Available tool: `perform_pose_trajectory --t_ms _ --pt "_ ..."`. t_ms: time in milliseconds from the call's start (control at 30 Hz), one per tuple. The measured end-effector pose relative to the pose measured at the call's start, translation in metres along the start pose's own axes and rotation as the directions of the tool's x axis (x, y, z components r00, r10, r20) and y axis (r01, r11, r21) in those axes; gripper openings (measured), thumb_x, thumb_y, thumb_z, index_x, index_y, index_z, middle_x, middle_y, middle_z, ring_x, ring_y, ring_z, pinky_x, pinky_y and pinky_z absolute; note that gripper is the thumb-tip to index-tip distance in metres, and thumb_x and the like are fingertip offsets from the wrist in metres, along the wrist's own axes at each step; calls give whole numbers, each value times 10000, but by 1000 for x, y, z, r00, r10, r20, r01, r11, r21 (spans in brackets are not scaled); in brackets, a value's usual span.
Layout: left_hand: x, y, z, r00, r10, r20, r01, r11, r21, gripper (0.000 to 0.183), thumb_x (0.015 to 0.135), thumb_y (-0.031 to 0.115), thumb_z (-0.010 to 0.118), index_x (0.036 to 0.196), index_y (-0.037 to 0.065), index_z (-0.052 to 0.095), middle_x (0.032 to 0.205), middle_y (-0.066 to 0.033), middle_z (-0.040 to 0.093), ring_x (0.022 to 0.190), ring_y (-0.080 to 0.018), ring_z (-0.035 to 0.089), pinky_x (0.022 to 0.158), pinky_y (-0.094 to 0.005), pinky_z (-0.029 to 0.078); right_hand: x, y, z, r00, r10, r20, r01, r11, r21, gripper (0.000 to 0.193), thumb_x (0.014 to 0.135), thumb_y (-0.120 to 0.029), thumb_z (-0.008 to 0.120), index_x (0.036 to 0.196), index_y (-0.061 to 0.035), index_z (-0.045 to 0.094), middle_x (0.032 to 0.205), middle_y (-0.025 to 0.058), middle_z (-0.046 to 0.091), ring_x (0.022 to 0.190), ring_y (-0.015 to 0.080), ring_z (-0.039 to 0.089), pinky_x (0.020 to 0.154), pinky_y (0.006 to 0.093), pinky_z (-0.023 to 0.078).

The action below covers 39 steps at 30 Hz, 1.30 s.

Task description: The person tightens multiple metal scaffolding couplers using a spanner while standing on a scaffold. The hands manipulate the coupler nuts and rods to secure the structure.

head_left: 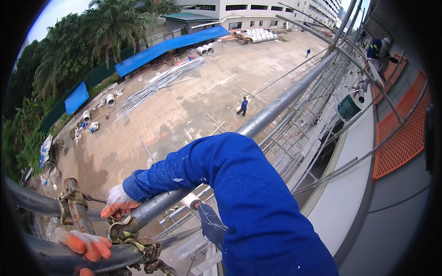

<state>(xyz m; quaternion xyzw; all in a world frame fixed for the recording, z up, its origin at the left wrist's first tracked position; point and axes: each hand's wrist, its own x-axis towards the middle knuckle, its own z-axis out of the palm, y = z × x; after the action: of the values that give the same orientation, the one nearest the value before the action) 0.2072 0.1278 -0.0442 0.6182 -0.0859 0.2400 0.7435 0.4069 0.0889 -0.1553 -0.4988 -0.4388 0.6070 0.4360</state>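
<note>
My right arm, in a blue sleeve, reaches across a long grey scaffold pipe (278, 103). At its end my right hand (120, 202), in a white and orange glove, is closed around a thin metal rod (95, 199). The rod runs to a coupler (64, 209) on a rusty upright tube (78, 204); its kind cannot be made out. Lower down, my left hand (85, 244), gloved alike, curls its orange-coated fingers over a nearer horizontal scaffold pipe (99, 257). Brass-coloured swivel couplers (138, 246) join the pipes just right of it.
Far below lies a concrete yard with a standing person (242, 106), a stack of metal tubes (156, 85) and a blue canopy (170, 49). To the right are orange perforated panels (400, 129), a hanging green bucket (348, 108) and a co-worker (378, 48). A dark-clothed limb (212, 225) shows beneath my arm.
</note>
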Motion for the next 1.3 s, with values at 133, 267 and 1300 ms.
perform_pose_trajectory --t_ms 133,267,1300 --pt "2 4 22 999 -42 11 43 987 -158 470 748 226 706 1104 72 439 893 -61 481 800 -206 473 788 -391 399 -8 -4 -7 998 -48 43 51 997 -62 313 844 -382 671 973 -97 666 676 -10 576 505 68 407 421 244 348" --pt "10 4 27 994 -13 106 33 980 -198 452 758 197 691 1114 65 445 902 -61 477 806 -201 455 813 -386 387 -17 -10 -14 999 11 53 -9 999 -31 329 843 -384 669 958 -76 664 689 5 586 494 86 414 424 260 350" --pt "23 30 0 934 -196 299 215 976 -29 510 675 134 842 1047 65 501 916 -114 638 916 -362 647 909 -567 437 -30 -94 -44 965 23 261 196 601 -775 207 733 -240 675 798 -47 713 784 148 687 621 261 668 568 411 532"
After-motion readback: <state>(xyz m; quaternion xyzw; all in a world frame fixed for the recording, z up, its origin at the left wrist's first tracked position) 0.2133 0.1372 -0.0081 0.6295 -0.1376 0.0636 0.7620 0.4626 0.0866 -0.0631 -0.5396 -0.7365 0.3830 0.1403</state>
